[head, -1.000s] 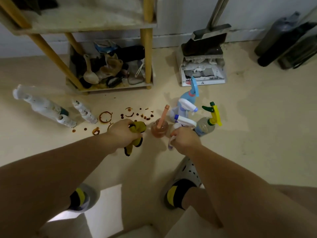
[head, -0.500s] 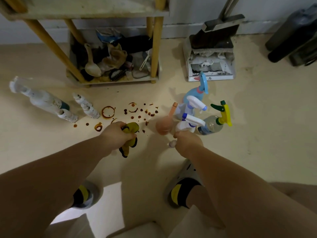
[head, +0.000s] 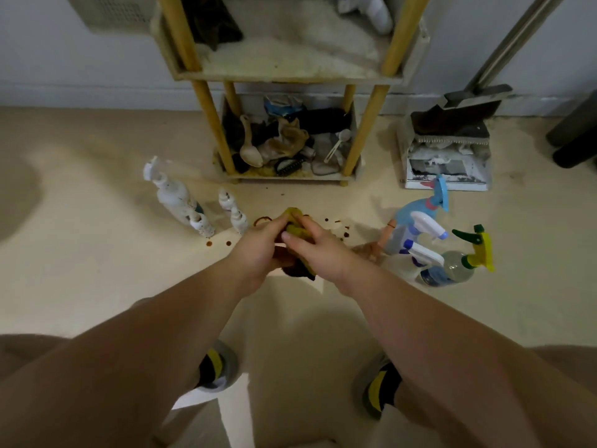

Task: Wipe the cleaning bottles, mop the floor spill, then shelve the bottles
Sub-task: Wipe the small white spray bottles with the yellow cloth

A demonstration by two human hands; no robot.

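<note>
Against the far wall, a two-tier shelf rack with yellow wooden posts (head: 290, 77) is seen. At its near right, coloured plastic trigger spray bottles (head: 416, 210) are grouped on the floor; at its near left, white speckled bottles (head: 174, 198) are stood. Between the groups, the left hand (head: 258, 250) and right hand (head: 313, 247) are brought together, fingers curled round a crumpled yellow cloth (head: 295, 229), beside small brown spill drops (head: 346, 235).

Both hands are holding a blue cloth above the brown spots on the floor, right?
Not quite: the cloth is yellow, not blue, as the head view shows. The left hand and right hand do both hold it above the brown spots on the floor.
</note>
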